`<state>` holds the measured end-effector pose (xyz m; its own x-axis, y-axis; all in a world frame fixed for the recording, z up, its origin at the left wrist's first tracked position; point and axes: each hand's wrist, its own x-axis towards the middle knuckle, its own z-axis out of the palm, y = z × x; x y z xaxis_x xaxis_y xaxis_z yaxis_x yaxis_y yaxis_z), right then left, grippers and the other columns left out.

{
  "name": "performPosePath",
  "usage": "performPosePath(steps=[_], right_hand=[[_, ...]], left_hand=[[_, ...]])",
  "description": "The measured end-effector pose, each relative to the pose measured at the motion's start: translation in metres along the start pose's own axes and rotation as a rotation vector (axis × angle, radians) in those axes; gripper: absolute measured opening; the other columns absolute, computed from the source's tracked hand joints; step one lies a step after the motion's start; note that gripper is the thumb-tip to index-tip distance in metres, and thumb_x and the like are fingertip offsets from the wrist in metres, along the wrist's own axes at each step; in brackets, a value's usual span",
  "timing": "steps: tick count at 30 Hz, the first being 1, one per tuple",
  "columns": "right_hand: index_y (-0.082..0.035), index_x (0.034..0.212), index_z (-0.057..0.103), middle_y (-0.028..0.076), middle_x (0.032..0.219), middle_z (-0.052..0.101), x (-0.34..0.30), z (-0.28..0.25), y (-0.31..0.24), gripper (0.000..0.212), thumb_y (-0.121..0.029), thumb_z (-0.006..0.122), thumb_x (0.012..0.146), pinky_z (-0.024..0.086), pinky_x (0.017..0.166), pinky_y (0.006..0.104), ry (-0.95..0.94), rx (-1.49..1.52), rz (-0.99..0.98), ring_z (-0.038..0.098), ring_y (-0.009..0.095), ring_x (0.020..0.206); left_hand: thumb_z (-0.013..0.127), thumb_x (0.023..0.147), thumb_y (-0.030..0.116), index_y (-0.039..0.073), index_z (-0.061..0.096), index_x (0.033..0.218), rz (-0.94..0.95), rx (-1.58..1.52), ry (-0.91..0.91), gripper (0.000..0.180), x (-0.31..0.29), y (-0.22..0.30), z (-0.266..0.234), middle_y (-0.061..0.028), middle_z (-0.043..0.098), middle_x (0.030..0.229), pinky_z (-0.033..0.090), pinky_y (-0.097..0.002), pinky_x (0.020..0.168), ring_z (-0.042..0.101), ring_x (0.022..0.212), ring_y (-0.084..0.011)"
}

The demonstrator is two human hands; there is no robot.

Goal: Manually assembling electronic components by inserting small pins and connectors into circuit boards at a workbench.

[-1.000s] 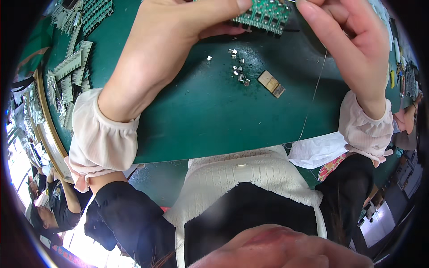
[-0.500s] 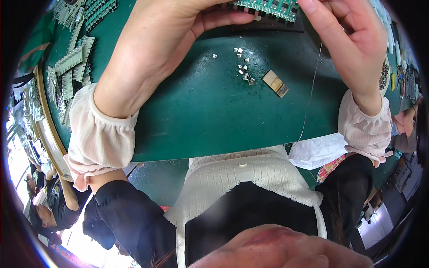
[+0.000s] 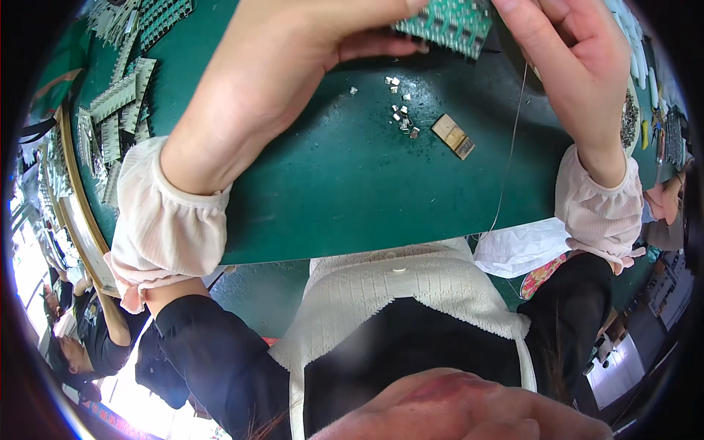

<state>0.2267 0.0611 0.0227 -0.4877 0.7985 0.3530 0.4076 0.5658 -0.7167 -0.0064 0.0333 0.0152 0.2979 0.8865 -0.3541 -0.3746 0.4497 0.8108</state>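
At the top of the head view my left hand (image 3: 293, 66) is closed on a green circuit board (image 3: 449, 28) by its left part. The board is tilted and slightly blurred, with rows of small parts and pins on it. My right hand (image 3: 568, 59) is closed beside the board's right edge, its fingers curled and partly cut off by the frame. A thin grey wire (image 3: 511, 147) runs from the table's near edge up into this hand. Beneath the board lie several small silvery metal pieces (image 3: 400, 114) and a small tan block (image 3: 453, 136) with a dark mark.
Pale comb-like strips (image 3: 121, 103) are heaped on the green table (image 3: 352, 198) at the left, near another circuit board (image 3: 165, 18). A white plastic bag (image 3: 521, 246) hangs at the near edge. Pliers-like tools (image 3: 660, 136) lie far right. Another person (image 3: 95, 337) sits at the left.
The circuit board has tilted and shifted slightly up and right, with my left hand moving along. My right hand has shifted only slightly. The loose pieces on the table stay put.
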Motion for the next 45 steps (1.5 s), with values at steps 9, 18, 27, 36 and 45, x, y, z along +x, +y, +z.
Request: performPosePath(steps=[9, 18, 27, 36, 45], right_hand=[[0.001, 0.091, 0.069, 0.012, 0.075, 0.062, 0.014, 0.001, 0.007, 0.009, -0.006, 0.071, 0.086, 0.048, 0.06, 0.0352, 0.011, -0.43, -0.224, 0.062, 0.024, 0.065], [0.003, 0.082, 0.063, 0.021, 0.086, 0.063, 0.037, 0.025, 0.018, 0.015, -0.01, 0.068, 0.085, 0.05, 0.076, 0.0494, -0.135, -0.563, -0.037, 0.063, 0.043, 0.086], [0.005, 0.076, 0.061, 0.024, 0.082, 0.063, 0.043, 0.033, 0.025, 0.015, -0.009, 0.067, 0.081, 0.051, 0.074, 0.052, -0.081, -0.582, -0.162, 0.063, 0.047, 0.081], [0.002, 0.092, 0.071, 0.014, 0.085, 0.072, 0.026, -0.01, -0.017, 0.012, -0.006, 0.071, 0.084, 0.055, 0.064, 0.0311, -0.196, -0.28, 0.017, 0.073, 0.019, 0.078], [0.002, 0.098, 0.074, 0.003, 0.091, 0.068, 0.006, -0.024, -0.023, 0.013, 0.003, 0.079, 0.087, 0.048, 0.062, 0.0188, -0.336, 0.021, 0.331, 0.063, 0.006, 0.076]], left_hand=[[0.074, 0.087, -0.007, -0.005, 0.072, 0.099, 0.305, 0.72, -0.278, 0.012, -0.021, -0.035, 0.003, -0.0108, 0.073, 0.101, 0.053, -0.0251, 0.079, 0.067, 0.09, -0.013], [0.075, 0.086, -0.006, -0.007, 0.072, 0.093, 0.383, 0.804, -0.353, 0.008, -0.027, -0.036, 0.004, -0.0122, 0.072, 0.096, 0.053, -0.0257, 0.075, 0.068, 0.085, -0.0143], [0.078, 0.082, -0.003, -0.004, 0.074, 0.093, 0.527, 0.886, -0.391, 0.012, -0.027, -0.038, 0.004, -0.0122, 0.073, 0.095, 0.053, -0.0274, 0.07, 0.069, 0.08, -0.019], [0.076, 0.078, 0.002, -0.001, 0.074, 0.102, 1.04, 1.099, -0.333, 0.024, -0.022, -0.04, 0.007, -0.0143, 0.071, 0.101, 0.055, -0.0334, 0.071, 0.068, 0.084, -0.0282], [0.073, 0.071, 0.004, -0.009, 0.071, 0.101, 1.402, 1.349, -0.312, 0.033, -0.018, -0.034, -0.006, -0.023, 0.071, 0.101, 0.061, -0.0364, 0.071, 0.072, 0.087, -0.0329]])
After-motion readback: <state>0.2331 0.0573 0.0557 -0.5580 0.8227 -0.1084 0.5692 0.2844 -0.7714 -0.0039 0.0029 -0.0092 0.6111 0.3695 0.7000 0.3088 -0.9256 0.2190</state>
